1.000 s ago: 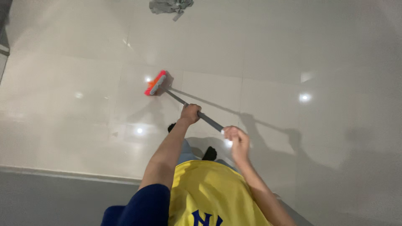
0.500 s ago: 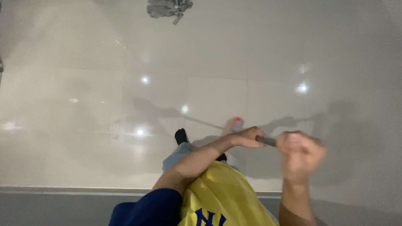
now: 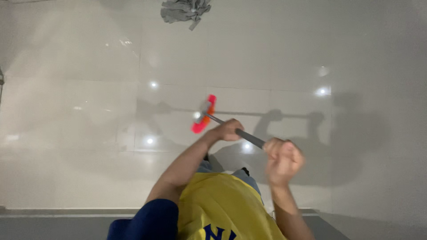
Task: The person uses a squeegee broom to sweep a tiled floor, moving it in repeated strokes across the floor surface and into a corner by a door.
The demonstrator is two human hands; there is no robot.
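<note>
Moved since half a second ago: red-bristled brush head with a grey back, then drawn in close beside the lower grip and mostly hidden, now pushed out again ahead of that grip and plainly in view; a second ago, farther out and more to the left. Lying on the glossy pale tiled floor, just beyond the left hand, at the far end of the dark grey metal handle. Left hand closed around the handle low down, nearest the brush head, forearm crossing in front of the yellow shirt. Right hand clenched in a fist around the upper end of the handle, blurred by motion, raised behind and to the right of the lower grip. Both grips clamped on the handle, a short bare length of shaft showing between them. Judged from the back-and-forth positions: a scrubbing stroke in progress over the same few tiles, with the present stroke outward. Crumpled grey cloth well beyond the brush head, untouched at the far edge of the floor. Grey skirting strip behind both grips, along the near edge.
</note>
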